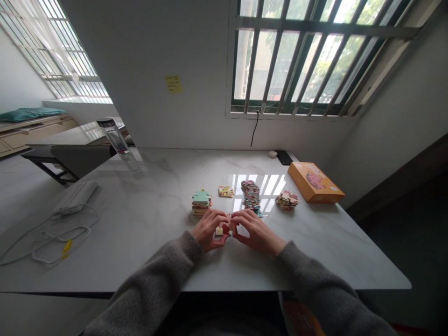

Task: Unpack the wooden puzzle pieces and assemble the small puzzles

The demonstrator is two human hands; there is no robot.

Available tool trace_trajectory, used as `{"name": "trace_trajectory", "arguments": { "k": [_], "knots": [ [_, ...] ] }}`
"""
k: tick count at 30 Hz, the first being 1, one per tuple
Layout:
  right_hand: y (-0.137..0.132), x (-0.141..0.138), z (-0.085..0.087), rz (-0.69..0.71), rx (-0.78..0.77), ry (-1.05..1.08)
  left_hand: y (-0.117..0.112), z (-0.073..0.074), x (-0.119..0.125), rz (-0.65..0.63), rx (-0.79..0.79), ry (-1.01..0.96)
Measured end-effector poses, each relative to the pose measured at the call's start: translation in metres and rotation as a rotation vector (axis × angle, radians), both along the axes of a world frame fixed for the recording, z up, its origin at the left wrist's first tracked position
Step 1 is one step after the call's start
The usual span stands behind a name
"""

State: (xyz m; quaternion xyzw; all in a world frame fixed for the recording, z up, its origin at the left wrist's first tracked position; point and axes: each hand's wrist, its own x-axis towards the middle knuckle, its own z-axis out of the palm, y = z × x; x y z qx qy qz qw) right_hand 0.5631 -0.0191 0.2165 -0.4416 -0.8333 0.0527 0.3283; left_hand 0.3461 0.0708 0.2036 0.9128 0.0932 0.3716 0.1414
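My left hand [211,229] and my right hand [252,231] meet near the front of the table, fingers curled around a few jigsaw puzzle pieces [225,228] in red, pink and pale yellow. Both hands grip these pieces at their edges; fingers hide part of them. Just beyond my left hand rises a stack of puzzle pieces [201,201] with a mint-green one on top. A small yellow pile of pieces [226,191] lies behind. Past my right hand, a long leaning row of pieces [251,195] stretches away, and a pinkish pile [287,199] sits to its right.
An orange box [315,183] lies at the right, near a black phone [283,157] and a small white object [272,154]. On the left are a white power strip [75,198] with a loose cable and a clear bottle [115,137]. The wall bounds the marbled table [157,186] behind.
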Motion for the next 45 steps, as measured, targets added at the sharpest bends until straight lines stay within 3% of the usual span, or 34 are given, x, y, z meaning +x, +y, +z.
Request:
{"name": "trace_trajectory", "arguments": {
  "k": [5, 12, 18, 23, 32, 37, 41, 45],
  "knots": [
    [0.006, 0.024, 0.000, -0.139, 0.098, 0.023, 0.001, -0.003, -0.001, 0.074, 0.007, 0.015],
    [0.008, 0.113, 0.004, -0.572, 0.257, 0.019, 0.003, -0.008, -0.003, 0.055, -0.012, 0.140],
    [-0.004, 0.172, -0.002, -0.762, 0.254, 0.017, 0.006, -0.012, -0.003, 0.046, -0.045, 0.188],
    [-0.010, 0.193, -0.010, -0.821, 0.193, 0.012, 0.005, -0.012, -0.004, 0.054, -0.067, 0.248],
    [-0.008, 0.194, -0.017, -0.815, 0.094, -0.005, 0.006, -0.019, -0.004, 0.064, -0.124, 0.301],
    [-0.008, 0.185, -0.011, -0.793, 0.220, -0.039, 0.007, -0.017, -0.004, 0.080, -0.128, 0.312],
    [-0.005, 0.147, 0.000, -0.701, 0.306, -0.036, 0.008, -0.014, -0.004, 0.088, -0.125, 0.320],
    [0.000, 0.087, 0.002, -0.408, 0.206, -0.088, 0.008, -0.015, -0.002, 0.064, -0.134, 0.272]
  ]
}}
